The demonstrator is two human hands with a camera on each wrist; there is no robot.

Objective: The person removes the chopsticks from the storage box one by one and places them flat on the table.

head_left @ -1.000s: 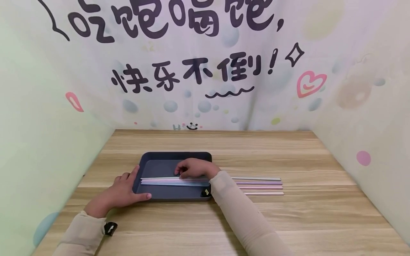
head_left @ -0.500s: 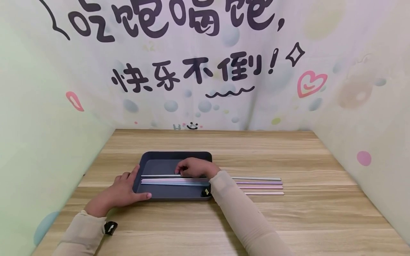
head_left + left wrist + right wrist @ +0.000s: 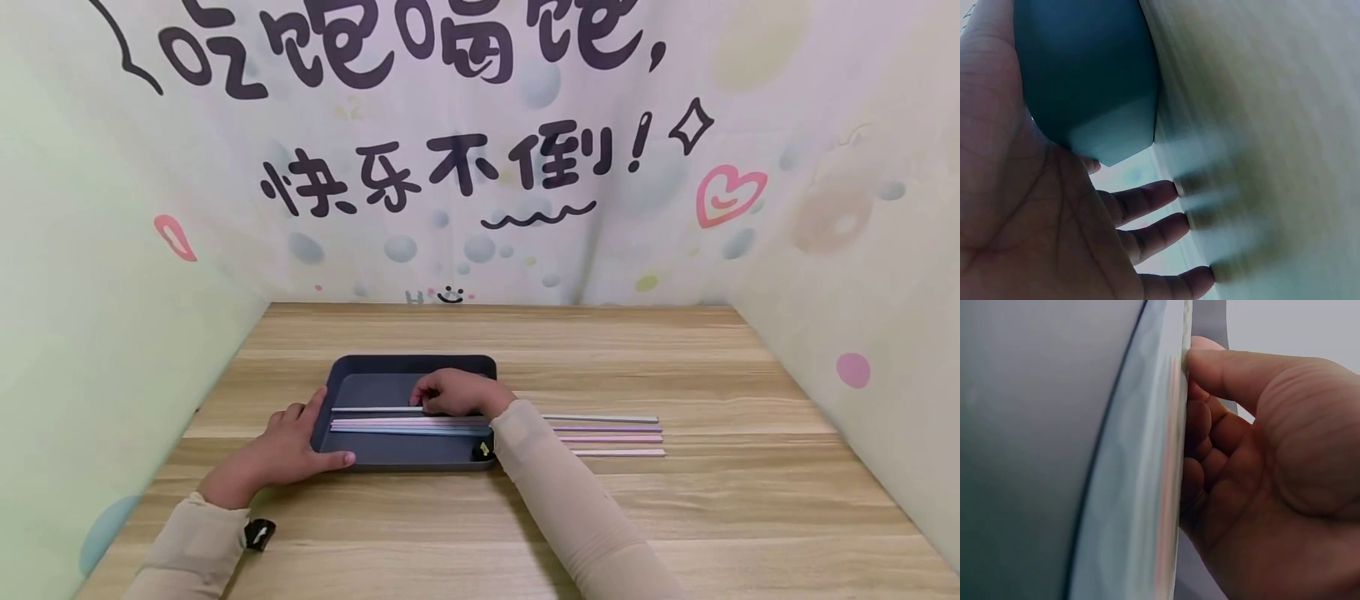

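Observation:
In the head view a dark grey tray [image 3: 382, 384] lies on the wooden table. My left hand [image 3: 283, 446] rests against its left end, thumb over the front corner and fingers along the side. The left wrist view has these fingers [image 3: 1147, 203] fairly straight beside the tray wall [image 3: 1094, 75]. Over the tray, my right hand [image 3: 456, 392] pinches a pale chopstick [image 3: 375, 409] between thumb and fingers. Its thumb [image 3: 1222, 369] presses on the stick in the right wrist view. Just in front lies a bundle of pink, white and blue chopsticks [image 3: 408, 425], partly hidden by my right arm.
Several more pastel chopsticks [image 3: 611, 429] lie spaced apart on the table right of the tray, their left ends behind my right sleeve [image 3: 570, 508]. A black wrist device [image 3: 483, 451] overlaps the tray's front right corner. Printed wall cloths [image 3: 525, 250] stand behind and at both sides.
The pale chopstick has shifted a little toward the back, away from the bundle, with my right hand holding it. My left hand and the tray stay put.

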